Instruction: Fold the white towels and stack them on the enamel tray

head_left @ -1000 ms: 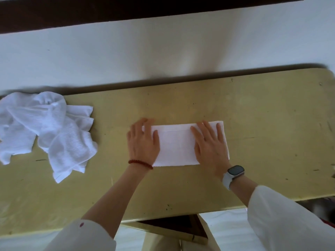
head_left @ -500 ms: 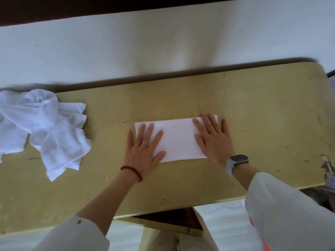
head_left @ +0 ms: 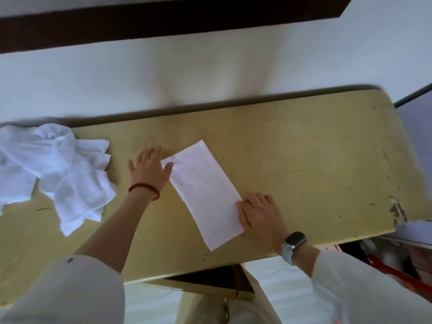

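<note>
Two flat hands, the left hand (head_left: 149, 169) at the far corner and the right hand (head_left: 259, 212) on the near edge, pressed the folded towel (head_left: 203, 190) slantwise on the table (head_left: 304, 160), gripping nothing; squaring its edges before the next fold seemed wise.

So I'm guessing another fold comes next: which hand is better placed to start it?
Probably the right hand: it rests on the near end of the towel, so it could lift that end over. The left hand only touches the far corner and could pin it.
</note>
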{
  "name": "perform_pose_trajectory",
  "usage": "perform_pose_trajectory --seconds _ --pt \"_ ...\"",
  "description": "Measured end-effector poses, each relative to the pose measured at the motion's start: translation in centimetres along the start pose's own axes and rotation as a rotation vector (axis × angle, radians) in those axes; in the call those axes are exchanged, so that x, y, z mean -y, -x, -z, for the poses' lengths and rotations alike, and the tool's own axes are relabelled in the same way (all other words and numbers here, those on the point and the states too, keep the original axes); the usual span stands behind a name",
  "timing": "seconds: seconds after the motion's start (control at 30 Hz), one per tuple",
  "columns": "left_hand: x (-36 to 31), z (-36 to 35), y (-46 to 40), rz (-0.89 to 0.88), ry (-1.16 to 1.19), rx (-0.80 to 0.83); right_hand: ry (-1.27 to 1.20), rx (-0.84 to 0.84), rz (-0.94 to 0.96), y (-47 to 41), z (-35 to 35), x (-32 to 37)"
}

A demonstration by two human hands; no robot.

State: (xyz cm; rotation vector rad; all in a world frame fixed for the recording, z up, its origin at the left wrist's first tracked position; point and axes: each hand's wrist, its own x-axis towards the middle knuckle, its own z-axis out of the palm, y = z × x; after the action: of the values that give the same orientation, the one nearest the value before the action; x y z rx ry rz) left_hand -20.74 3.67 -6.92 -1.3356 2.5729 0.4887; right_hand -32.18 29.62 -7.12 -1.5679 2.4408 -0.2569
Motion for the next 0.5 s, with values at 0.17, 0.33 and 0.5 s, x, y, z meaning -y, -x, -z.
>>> perform_pose_trajectory --seconds 0.17,0.33,0.5 --pt "0.1 -0.2 0.2 0.060 0.245 -0.018 -0.236 -0.001 -0.110 -7.6 1.2 1.4" --pt "0.1 -0.2 -1.1 0.136 0.310 0.095 -0.269 0.116 -0.222 -15.6 1.0 3.9" --pt "0.1 0.5 -2.1 0.167 0.282 0.190 -0.194 0.222 -0.267 -18.7 0.1 4.6"
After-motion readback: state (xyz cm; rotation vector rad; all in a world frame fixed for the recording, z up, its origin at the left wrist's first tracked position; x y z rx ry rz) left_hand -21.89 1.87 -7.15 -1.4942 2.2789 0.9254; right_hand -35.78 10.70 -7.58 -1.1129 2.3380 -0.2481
